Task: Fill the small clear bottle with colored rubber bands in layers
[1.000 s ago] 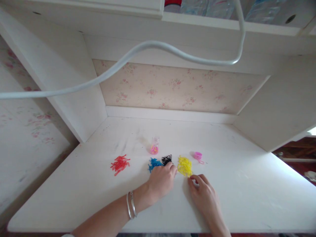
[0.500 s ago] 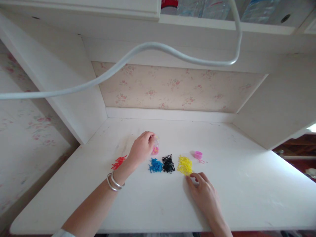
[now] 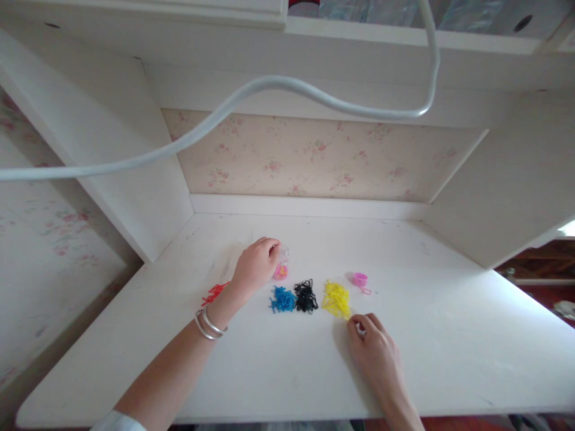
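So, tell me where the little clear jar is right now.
In the head view the little clear jar stands mid-desk, just behind the blue pile of bands, with the left hand closed around it.

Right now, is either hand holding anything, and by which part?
The left hand grips the jar around its top; whether the right hand pinches anything cannot be told.

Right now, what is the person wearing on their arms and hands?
The left hand has two thin silver bangles at its wrist and a white sleeve edge higher up. The right hand and forearm are bare, no ring or watch visible.
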Demonstrator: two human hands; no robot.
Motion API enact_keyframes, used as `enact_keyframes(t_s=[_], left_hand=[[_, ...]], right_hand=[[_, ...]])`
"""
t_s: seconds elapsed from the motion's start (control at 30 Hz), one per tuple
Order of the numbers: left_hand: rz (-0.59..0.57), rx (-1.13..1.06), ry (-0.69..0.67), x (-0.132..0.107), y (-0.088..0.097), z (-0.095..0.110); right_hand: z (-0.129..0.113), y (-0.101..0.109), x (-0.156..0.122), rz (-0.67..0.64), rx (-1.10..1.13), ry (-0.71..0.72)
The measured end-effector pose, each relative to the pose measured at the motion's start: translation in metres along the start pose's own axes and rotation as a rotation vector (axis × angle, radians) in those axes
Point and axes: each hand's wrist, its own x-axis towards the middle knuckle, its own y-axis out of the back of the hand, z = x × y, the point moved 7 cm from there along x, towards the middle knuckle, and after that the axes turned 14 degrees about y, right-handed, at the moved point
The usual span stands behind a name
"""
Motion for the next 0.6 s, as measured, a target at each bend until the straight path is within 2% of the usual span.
enact_keyframes(t_s=[0.2,0.3,0.4,0.53,0.6], left_hand=[[0.073,-0.061,-0.015,-0.015,0.015,0.006],[0.015,-0.079,-0.057,-0.036,0.011,0.017],[-0.145,-0.023,-0.107,-0.062,-0.015,0.03],[-0.37,0.117,-0.177,-0.095,-0.065,0.046],[-0.446,0.17,-0.244,-0.106,-0.086,0.056]], right_hand=[[0.005,0.012,0.0,0.138,0.048,-0.079],[0.011,0.015,0.0,0.178,0.111,-0.125],[0.012,0.018,0.0,0.22,0.192,-0.133],[0.01,0.017,0.003,0.264,0.344,-0.114],[0.007,0.015,0.008,0.269,0.435,-0.083]])
